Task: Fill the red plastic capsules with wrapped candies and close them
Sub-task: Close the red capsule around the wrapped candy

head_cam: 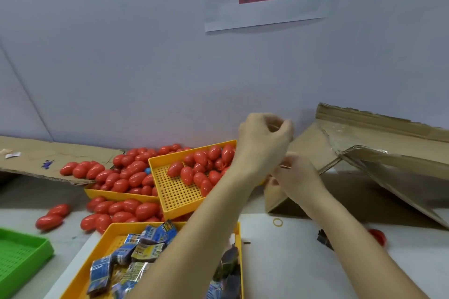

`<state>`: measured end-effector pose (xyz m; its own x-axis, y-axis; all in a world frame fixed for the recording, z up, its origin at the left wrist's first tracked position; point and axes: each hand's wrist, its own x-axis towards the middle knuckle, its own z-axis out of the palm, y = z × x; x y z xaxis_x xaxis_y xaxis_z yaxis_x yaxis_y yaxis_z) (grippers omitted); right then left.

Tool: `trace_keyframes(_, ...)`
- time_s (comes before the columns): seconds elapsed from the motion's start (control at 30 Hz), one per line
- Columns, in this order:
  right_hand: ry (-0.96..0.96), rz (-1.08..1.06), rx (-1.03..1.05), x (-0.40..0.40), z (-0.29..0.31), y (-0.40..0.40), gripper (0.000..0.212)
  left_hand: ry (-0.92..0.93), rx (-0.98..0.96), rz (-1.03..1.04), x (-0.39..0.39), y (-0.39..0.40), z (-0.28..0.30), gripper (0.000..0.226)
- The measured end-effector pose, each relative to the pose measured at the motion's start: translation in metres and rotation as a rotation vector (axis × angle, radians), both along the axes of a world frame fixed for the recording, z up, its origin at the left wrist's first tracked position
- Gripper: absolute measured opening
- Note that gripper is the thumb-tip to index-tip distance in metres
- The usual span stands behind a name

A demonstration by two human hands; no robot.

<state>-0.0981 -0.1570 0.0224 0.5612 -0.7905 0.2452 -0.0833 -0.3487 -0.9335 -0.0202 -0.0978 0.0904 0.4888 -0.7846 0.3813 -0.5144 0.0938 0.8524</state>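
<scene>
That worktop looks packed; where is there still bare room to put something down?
Bare white surface lies between the candy tray and the right forearm, holding only a rubber band. A smaller grey patch sits between the green tray and the loose capsules. The centre-left is crowded with heaped capsule trays.

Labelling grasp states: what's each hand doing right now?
Left hand: raised, fingers curled; anything held cannot be told.
Right hand: fingers curled, pinching something thin; blurred, cannot be told.
</scene>
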Motion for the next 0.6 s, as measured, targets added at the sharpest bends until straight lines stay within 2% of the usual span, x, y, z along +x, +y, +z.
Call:
trace_keyframes(0.13,0.066,0.130,-0.049,0.004,0.003,0.008,0.019,-0.273,-0.003,0.099,0.061,0.052,-0.001,0.026)
trace_keyframes(0.27,0.221,0.287,-0.191,0.016,0.005,0.027,0.016,-0.511,0.150,0.260,0.120,0.086,-0.011,0.029)
trace_keyframes(0.43,0.330,0.416,-0.404,0.041,-0.005,0.068,0.009,-0.567,0.393,0.165,0.152,0.100,-0.037,0.026)
trace_keyframes(0.6,0.435,0.258,-0.608,0.061,-0.033,0.105,0.033,-0.536,0.390,0.104,0.152,0.098,-0.043,0.023)
